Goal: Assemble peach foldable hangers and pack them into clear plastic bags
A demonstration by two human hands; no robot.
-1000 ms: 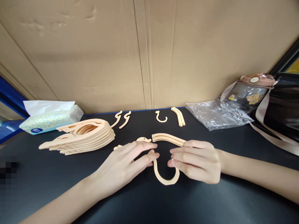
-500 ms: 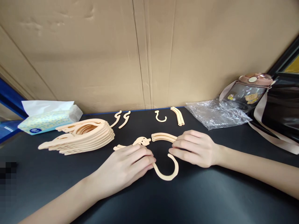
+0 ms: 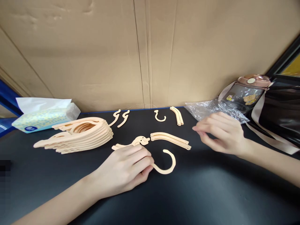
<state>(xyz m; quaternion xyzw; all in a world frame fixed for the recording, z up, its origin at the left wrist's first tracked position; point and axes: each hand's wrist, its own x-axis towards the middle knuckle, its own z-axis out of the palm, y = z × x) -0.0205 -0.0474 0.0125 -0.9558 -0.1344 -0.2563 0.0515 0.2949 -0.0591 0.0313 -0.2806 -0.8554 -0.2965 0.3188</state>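
Note:
My left hand (image 3: 126, 170) rests on the black table (image 3: 187, 193), fingers closed on the stem of a peach plastic hook (image 3: 165, 165) that curves out to its right. Just behind it lie an animal-head shaped piece (image 3: 138, 141) and a pair of curved arm strips (image 3: 170, 140). My right hand (image 3: 222, 132) hovers above the table to the right, fingers loosely apart and holding nothing, close to a crumpled clear plastic bag (image 3: 211, 111).
A stack of assembled peach hangers (image 3: 77, 134) lies at the left, with a tissue pack (image 3: 42, 114) behind it. Small hooks (image 3: 120, 118), a little hook (image 3: 159, 116) and more strips (image 3: 177, 115) lie near the cardboard wall (image 3: 150, 53). A water bottle (image 3: 248, 90) stands at the right.
My right hand has let go of the hook and strips and lifted away to the right, toward the plastic bag. My left hand stays on the hook's stem.

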